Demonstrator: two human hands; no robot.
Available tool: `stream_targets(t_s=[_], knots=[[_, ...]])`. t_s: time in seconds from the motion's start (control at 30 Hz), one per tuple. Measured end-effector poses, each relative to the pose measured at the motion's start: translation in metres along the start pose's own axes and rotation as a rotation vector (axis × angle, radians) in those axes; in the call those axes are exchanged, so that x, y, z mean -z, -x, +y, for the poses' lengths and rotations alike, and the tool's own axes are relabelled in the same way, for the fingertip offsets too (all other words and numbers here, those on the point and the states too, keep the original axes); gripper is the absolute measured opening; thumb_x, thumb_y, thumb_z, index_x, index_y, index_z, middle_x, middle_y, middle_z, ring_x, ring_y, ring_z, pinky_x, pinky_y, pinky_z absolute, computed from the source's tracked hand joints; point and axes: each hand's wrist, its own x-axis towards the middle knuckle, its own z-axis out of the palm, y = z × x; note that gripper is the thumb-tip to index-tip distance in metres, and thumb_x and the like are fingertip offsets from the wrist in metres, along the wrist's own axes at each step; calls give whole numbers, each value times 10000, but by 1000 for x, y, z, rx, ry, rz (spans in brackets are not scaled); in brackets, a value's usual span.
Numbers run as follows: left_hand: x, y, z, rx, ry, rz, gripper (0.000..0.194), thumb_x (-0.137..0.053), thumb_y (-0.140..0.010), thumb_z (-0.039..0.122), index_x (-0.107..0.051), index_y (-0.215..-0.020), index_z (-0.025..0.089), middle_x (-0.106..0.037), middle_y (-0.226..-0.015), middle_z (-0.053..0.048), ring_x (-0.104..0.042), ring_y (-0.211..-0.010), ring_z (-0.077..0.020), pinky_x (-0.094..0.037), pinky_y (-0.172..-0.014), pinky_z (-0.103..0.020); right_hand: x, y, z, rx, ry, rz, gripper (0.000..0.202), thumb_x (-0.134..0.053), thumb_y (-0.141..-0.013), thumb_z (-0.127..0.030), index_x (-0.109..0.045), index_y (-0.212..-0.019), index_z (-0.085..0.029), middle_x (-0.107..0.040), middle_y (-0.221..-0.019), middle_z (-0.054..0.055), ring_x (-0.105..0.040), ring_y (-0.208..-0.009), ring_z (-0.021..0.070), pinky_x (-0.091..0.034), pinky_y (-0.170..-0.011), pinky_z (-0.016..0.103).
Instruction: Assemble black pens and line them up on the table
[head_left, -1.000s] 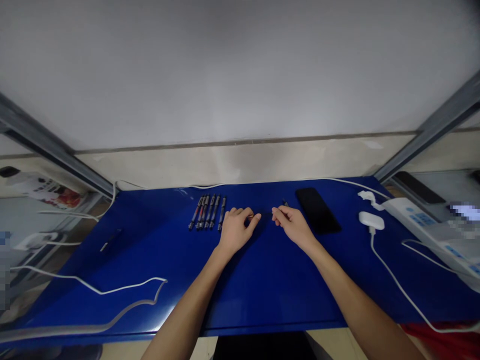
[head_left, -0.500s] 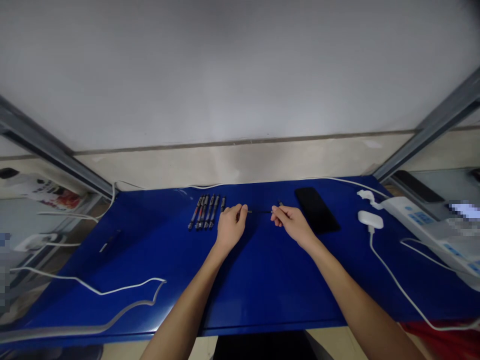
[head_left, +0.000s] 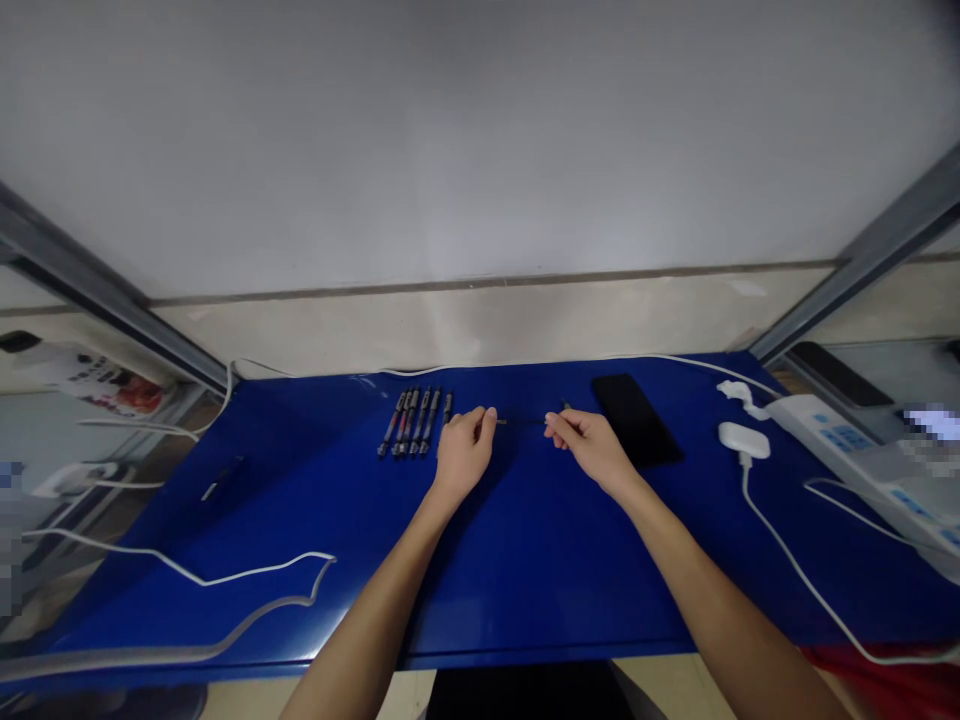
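Both my hands are over the middle of the blue table. A thin dark rod that looks like a pen refill spans the gap between them. My left hand is closed, thumb against fingers, on its left end, where a short lighter bit shows. At the right end, my right hand pinches it between thumb and fingertips. A small dark pen part pokes out behind the right fingers; the rest of it is hidden. Several dark pens lie in a row left of my left hand, the nearest pen partly covered by it.
A black phone lies beside my right hand. Farther right are a white earbud case on a cable and a white power strip. On the left lie a dark pen-like piece and white cables. A wall closes the back.
The view has shifted slightly. Both hands keep their grip, and the dark rod between them looks nearly the same.
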Motion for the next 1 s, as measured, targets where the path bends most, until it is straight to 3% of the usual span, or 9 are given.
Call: stream_targets(t_s=[0.17, 0.33, 0.53, 0.7, 0.9, 1.0], knots=[[1, -1, 0, 33, 23, -7, 430, -330, -1001, 429, -422, -647, 203, -456, -589, 11, -462, -618, -144, -284, -609, -270, 0, 0, -1, 79, -11, 14, 253, -610, -861, -449, -684, -917, -214, -667, -794, 31, -603, -707, 167, -476, -662, 303], [1, -1, 1, 74, 91, -34, 430, -335, -991, 445, -412, -647, 200, -434, -577, 20, -434, -585, -130, -261, -582, -260, 0, 1, -1, 42, 23, 4, 385, -518, -916, -492, -677, -729, -195, -575, -595, 8, -547, -570, 147, -434, -579, 290], [2, -2, 2, 141, 165, -41, 433, -358, -978, 448, -393, -627, 196, -388, -546, 30, -384, -544, -116, -231, -565, -263, 0, 1, -2, 77, -55, -1, 219, -652, -846, -420, -702, -910, -218, -688, -811, 28, -646, -760, 177, -488, -729, 309], [2, -1, 3, 142, 181, -44, 441, -364, -973, 461, -385, -621, 195, -370, -543, 34, -370, -533, -111, -209, -557, -269, 1, 1, -2, 25, 21, 0, 393, -525, -917, -490, -680, -704, -199, -588, -583, 6, -558, -557, 149, -435, -591, 297], [1, -1, 2, 144, 178, -47, 441, -362, -971, 462, -390, -622, 195, -354, -533, 39, -362, -519, -108, -204, -550, -267, 0, 0, 0, 93, -71, 25, 190, -667, -837, -407, -701, -880, -225, -686, -817, 18, -639, -764, 174, -476, -728, 300], [0, -1, 2, 139, 185, -46, 443, -362, -971, 460, -394, -618, 194, -361, -537, 37, -362, -522, -107, -205, -549, -266, 1, 1, -1, 72, -44, 29, 270, -606, -877, -455, -696, -794, -214, -658, -710, 13, -613, -683, 163, -460, -679, 298]])
